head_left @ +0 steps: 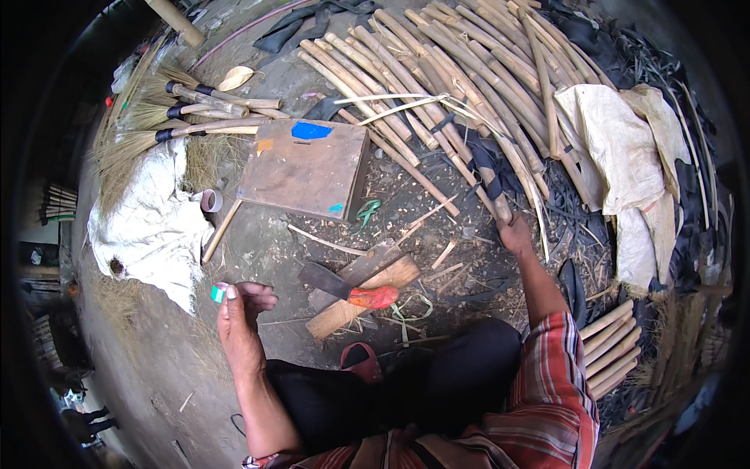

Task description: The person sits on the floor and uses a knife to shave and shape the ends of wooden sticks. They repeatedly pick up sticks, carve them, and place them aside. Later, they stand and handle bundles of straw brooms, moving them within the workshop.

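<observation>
My left hand [244,316] is raised over the ground at the left, a small green-and-white piece [219,292] pinched at its fingertips; whether this is a label or a bit of tape is too small to tell. At the right, the fingers of my right hand [516,234] are wrapped round the near end of a bamboo pole [502,208]. A dark strip [483,160] lies along that pole farther up. Between my hands a broad-bladed knife [328,281] with an orange-red handle [373,297] rests on wooden boards [363,301].
A wooden box [301,172] stands ahead, with several grass brooms [195,109] at its left. White sacking [152,223] lies left, beige sacks [617,148] right. Many bamboo poles [437,70] fill the far right. Cut bamboo pieces [611,348] sit near my right elbow. Shavings litter the ground.
</observation>
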Available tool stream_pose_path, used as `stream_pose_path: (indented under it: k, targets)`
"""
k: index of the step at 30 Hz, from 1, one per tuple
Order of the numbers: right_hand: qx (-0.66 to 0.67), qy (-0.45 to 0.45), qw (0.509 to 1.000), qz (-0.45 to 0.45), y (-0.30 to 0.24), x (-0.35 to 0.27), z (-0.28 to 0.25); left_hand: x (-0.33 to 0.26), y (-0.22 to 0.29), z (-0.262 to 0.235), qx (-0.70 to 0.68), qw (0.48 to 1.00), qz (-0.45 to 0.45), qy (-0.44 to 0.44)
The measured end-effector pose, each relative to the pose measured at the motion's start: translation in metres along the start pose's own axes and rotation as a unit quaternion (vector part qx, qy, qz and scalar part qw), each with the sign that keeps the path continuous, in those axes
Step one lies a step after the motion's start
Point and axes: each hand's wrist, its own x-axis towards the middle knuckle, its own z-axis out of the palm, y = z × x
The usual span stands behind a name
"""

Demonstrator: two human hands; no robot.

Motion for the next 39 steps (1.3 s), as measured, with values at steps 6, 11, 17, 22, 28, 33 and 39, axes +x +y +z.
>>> stream_pose_path:
  k: [6,11,17,22,28,33,39]
  targets:
    - [0.251,-0.174,0.952,0.003,-0.033,-0.112,-0.069,-0.006,0.004,-0.007,-0.024,0.999,0.013,-0.02]
    - [0.121,-0.052,0.97,-0.205,-0.037,-0.201,-0.117,-0.012,0.019,-0.02,-0.105,0.994,0.001,-0.008]
    - [0.088,-0.139,0.922,-0.351,-0.075,-0.246,-0.148,0.012,0.063,-0.036,-0.215,0.973,0.078,-0.04]
    - [0.054,-0.17,0.894,-0.412,-0.113,-0.263,-0.148,0.022,0.085,-0.056,-0.195,0.977,0.067,-0.053]
    - [-0.086,0.003,0.911,-0.402,-0.111,-0.262,-0.161,0.062,0.068,-0.151,-0.38,0.906,0.137,0.131]
    - [-0.121,0.077,0.905,-0.402,-0.083,-0.249,-0.173,0.042,0.089,-0.351,-0.535,0.745,0.276,0.287]
    - [-0.021,-0.057,0.935,-0.35,-0.092,-0.245,-0.151,-0.061,0.072,-0.388,-0.546,0.741,0.122,0.372]
